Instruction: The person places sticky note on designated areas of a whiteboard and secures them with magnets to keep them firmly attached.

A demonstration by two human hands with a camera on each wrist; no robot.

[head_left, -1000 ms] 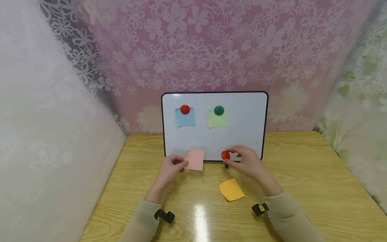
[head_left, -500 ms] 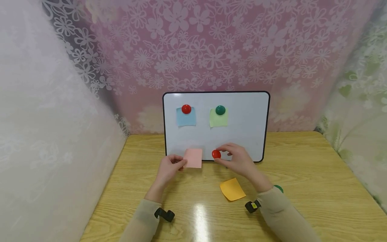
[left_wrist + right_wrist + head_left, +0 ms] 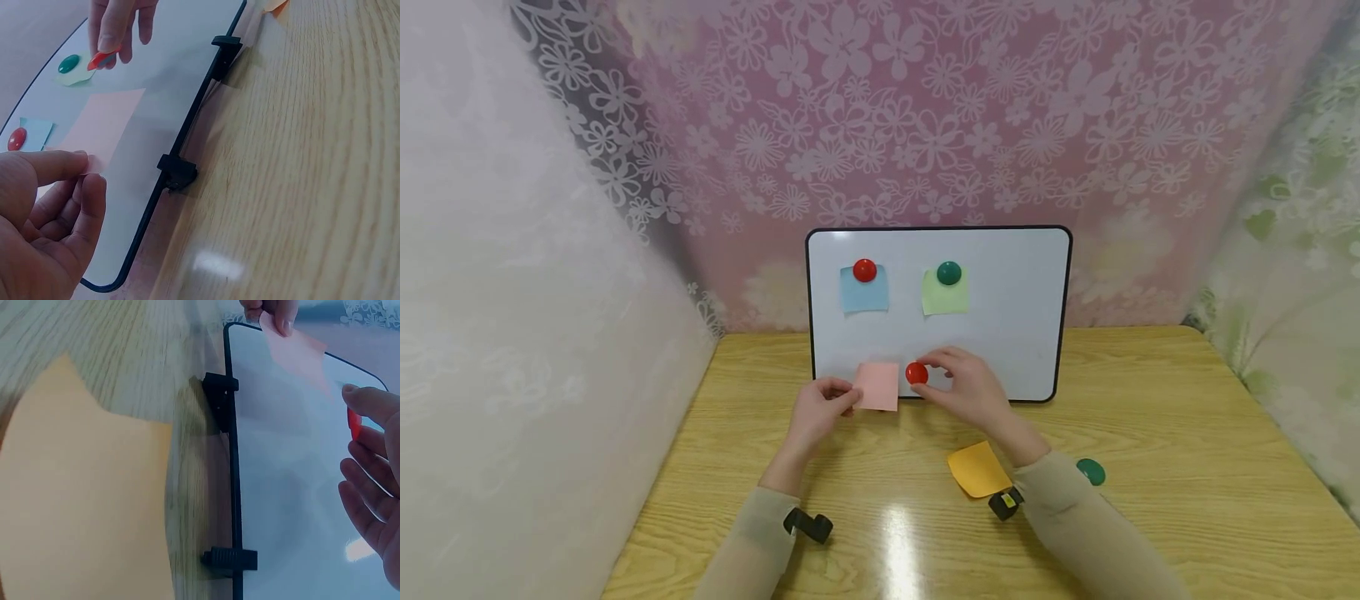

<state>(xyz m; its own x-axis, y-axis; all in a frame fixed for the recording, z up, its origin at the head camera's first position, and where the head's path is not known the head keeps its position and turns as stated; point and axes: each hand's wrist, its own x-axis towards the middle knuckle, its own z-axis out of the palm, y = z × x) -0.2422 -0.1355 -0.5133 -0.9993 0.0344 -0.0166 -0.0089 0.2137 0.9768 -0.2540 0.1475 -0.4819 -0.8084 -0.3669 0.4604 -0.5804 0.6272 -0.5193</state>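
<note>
My left hand (image 3: 820,410) pinches the left edge of a pink sticky note (image 3: 878,387) between thumb and forefinger, in front of the lower left of a whiteboard (image 3: 1000,333). Just to the right, my right hand (image 3: 967,388) holds a round red magnet (image 3: 917,372) by its edges with thumb and forefinger. In the left wrist view this magnet (image 3: 103,59) faces the board, beside the pink note (image 3: 106,125). Higher on the board, another red magnet (image 3: 864,271) holds a blue note (image 3: 863,296), and a green magnet (image 3: 949,272) holds a light green note (image 3: 945,298).
An orange sticky note (image 3: 977,471) lies on the wooden table (image 3: 700,483) near my right wrist. A loose green magnet (image 3: 1091,472) lies right of my right forearm. Black clip feet (image 3: 231,558) support the board's lower edge. A patterned wall stands behind.
My right hand has moved left with the red magnet, close to the pink note. My left hand has raised the note slightly. The loose green magnet has come into view from behind my right sleeve.
</note>
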